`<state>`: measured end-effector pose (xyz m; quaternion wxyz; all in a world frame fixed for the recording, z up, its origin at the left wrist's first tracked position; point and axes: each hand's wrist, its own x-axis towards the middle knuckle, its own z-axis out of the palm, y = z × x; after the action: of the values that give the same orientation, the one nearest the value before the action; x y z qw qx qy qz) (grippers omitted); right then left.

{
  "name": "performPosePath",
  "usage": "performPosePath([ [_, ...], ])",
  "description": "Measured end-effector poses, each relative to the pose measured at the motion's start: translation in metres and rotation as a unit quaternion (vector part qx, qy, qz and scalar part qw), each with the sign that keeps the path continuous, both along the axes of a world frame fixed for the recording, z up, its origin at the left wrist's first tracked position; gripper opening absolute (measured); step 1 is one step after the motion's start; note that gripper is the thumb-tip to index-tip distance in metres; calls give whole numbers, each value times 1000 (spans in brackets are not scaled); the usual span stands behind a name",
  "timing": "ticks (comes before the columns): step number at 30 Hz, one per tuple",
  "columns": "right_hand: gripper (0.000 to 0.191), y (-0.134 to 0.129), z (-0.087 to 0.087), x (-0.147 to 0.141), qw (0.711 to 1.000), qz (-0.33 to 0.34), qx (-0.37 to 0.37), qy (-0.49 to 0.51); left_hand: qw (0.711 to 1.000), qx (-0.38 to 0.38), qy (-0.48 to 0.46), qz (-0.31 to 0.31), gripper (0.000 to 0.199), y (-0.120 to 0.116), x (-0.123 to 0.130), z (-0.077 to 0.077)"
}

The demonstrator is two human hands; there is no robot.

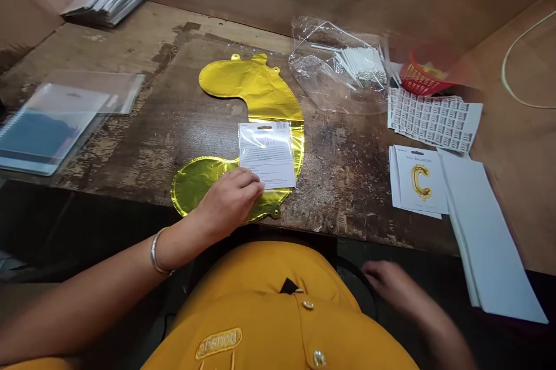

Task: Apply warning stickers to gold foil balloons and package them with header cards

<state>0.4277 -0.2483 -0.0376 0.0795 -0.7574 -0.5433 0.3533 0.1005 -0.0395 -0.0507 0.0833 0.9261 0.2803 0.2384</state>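
Observation:
A flat gold foil balloon (278,95), curved like a reversed C, lies on the worn wooden table. On top of it rests a white printed card in a clear sleeve (267,153), with a barcode at its upper right. My left hand (232,196) is at the card's lower left corner, fingers closed on it, and covers part of the foil; the fingertips are partly hidden. My right hand (388,283) is down off the table's front edge, beside my body. It is smeared by motion, so its fingers cannot be made out.
Clear sleeves (47,121) lie at left, a stack of folded packets (106,2) at back left. Behind right: a clear bag of white sticks (360,66), a red basket (421,77) and sticker sheets (434,118). Foil-balloon cards (419,182) and long white sheets (490,237) sit right.

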Motion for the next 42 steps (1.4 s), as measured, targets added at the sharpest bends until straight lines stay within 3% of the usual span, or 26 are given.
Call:
performPosePath([
  [1,16,15,12,-5,997,69,2,30,1000,-7,-8,1,19,0,0,-1],
  [2,13,33,24,-12,991,117,50,37,1000,-15,-17,1,19,-1,-1,-1],
  [3,13,54,34,-22,982,116,151,15,999,-23,-29,3,19,-1,-1,0],
  [5,13,98,44,-45,934,139,329,0,998,-41,-49,10,19,-2,-1,1],
  [8,31,157,30,-78,895,274,348,43,996,-66,-61,21,19,-1,-1,4],
  [11,22,186,4,-94,892,300,332,71,994,-96,-54,25,21,1,-2,8],
  [14,16,190,-7,-98,901,250,343,87,989,-133,-25,51,19,7,-3,14],
  [18,17,186,-4,-106,918,185,340,92,974,-159,20,163,10,18,-8,21],
  [21,9,185,-3,-115,926,137,342,85,961,-167,19,220,25,29,-13,23],
  [25,7,184,-6,-122,928,103,356,43,944,-253,-7,214,42,49,-17,22],
  [29,10,181,-10,-123,916,104,388,-6,894,-377,-106,218,68,63,-10,23],
  [33,14,184,-17,-118,904,89,419,9,895,-343,-189,214,64,59,1,26],
  [35,35,186,-14,-113,896,30,442,29,891,-338,-230,196,57,53,3,27],
  [37,52,188,-4,-109,907,-26,406,107,886,-347,-256,170,48,46,0,29],
  [39,51,190,10,-108,926,-21,281,250,884,-354,-268,147,41,40,-7,33],
  [41,44,195,24,-114,916,-5,181,359,882,-348,-281,148,41,33,-16,38],
  [42,44,198,30,-119,908,-12,168,385,894,-319,-274,154,45,28,-19,40],
])
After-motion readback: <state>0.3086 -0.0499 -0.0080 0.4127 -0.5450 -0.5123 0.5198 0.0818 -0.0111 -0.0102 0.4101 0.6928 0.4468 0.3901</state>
